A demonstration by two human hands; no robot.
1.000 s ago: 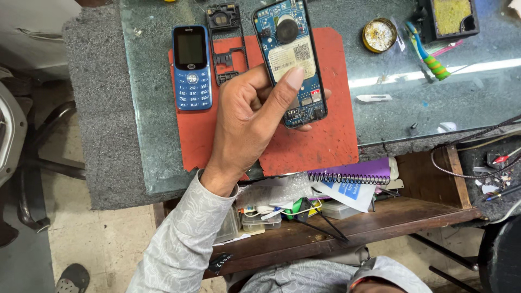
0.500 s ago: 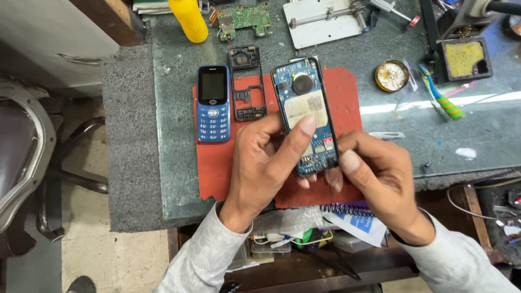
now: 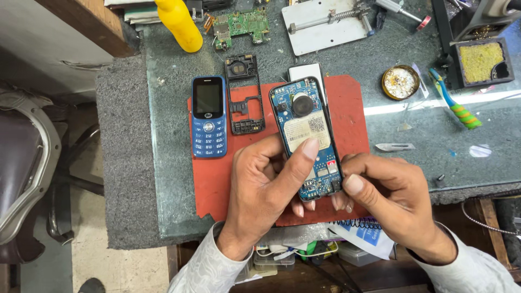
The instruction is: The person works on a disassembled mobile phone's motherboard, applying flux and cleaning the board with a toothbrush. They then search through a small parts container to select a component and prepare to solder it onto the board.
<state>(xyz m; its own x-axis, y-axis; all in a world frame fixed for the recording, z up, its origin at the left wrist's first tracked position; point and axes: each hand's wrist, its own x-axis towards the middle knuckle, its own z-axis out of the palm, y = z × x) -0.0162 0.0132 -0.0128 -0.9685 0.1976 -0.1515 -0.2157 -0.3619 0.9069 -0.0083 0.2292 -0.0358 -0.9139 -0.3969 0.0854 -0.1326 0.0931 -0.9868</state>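
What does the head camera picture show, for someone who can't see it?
Both hands, left hand and right hand, hold an opened phone with its blue circuit board showing, above a red mat. A whole blue keypad phone and a black plastic frame lie on the mat.

A single head-worn camera looks steeply down, almost straight from above, at the glass-topped grey desk, close enough that the two hands fill the lower middle of the frame. The desk's far edge runs along the top; floor and a chair show at the left.
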